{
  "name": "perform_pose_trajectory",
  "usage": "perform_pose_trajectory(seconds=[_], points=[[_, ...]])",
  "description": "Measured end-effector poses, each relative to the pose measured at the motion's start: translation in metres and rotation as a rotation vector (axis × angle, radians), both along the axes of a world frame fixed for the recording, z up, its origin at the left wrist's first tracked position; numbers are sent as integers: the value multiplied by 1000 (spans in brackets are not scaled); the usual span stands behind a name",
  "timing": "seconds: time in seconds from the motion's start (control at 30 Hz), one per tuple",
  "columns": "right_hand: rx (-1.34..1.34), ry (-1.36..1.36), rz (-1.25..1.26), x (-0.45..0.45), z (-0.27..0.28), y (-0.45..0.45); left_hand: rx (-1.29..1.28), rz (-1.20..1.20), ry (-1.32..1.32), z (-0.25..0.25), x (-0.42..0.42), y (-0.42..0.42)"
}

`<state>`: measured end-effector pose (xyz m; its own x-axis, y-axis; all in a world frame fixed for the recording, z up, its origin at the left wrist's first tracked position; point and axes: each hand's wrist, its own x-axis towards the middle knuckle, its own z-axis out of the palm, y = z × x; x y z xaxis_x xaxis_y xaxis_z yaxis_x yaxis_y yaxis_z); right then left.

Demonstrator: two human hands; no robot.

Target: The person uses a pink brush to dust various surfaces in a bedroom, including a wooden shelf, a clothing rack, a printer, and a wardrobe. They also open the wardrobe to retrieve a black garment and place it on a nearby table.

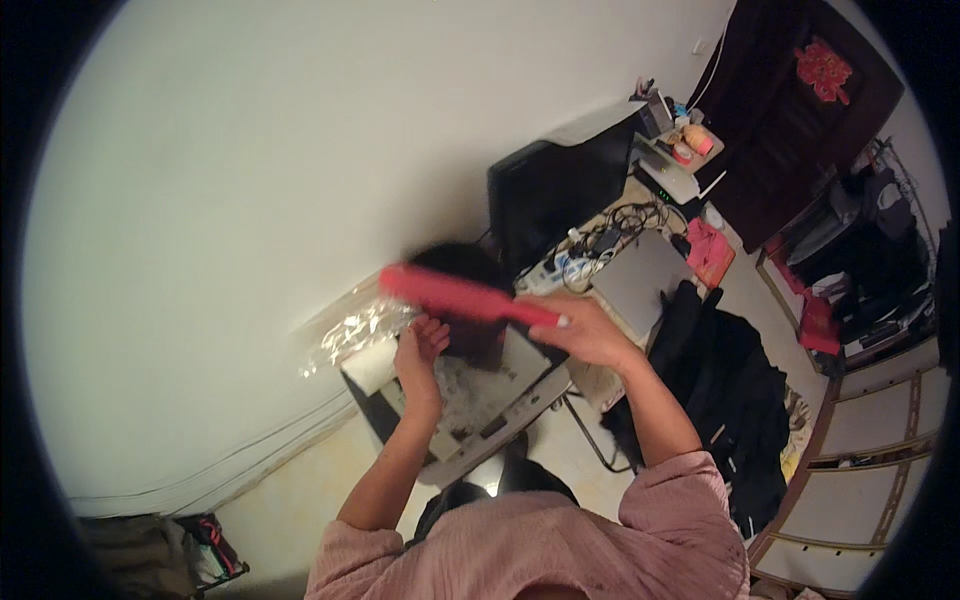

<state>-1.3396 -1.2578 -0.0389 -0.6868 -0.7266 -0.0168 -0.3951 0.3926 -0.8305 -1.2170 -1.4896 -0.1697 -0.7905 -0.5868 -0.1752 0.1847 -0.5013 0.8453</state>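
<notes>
My right hand (581,330) grips the handle of a pink-red hairbrush (450,294), blurred and slanting up to the left. Behind and below the brush is a dark, blurred mass (457,259) that looks like hair or a wig. My left hand (421,356) is just left of this mass, palm turned up and fingers curled. Whether those fingers hold any of it is unclear. Beneath both hands sits a grey-white machine like a printer (517,409). A white roll (371,364) and a clear plastic bag (360,326) lie at its left, by the wall.
A black monitor (559,191) stands against the wall beyond my hands. Tangled cables (637,217), a white router (667,180) and a closed grey laptop (641,274) share the table to the right. Black clothing (720,390) is heaped near my right arm.
</notes>
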Motion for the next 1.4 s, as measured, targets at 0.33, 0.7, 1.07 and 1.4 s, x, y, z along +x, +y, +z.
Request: perform_pose_trajectory(seconds=[0.33,0.7,1.07,1.4], points=[[-43,275,-449,83,-101,-117,-719,242,-214,-20,121,-106],[-134,-54,-161,173,-78,-121,-537,410,-268,-10,227,-162],[306,453,-417,289,-190,-55,-412,100,-371,-92,275,-127],[390,412,-493,247,-219,-108,-543,-189,-328,-83,272,-87]])
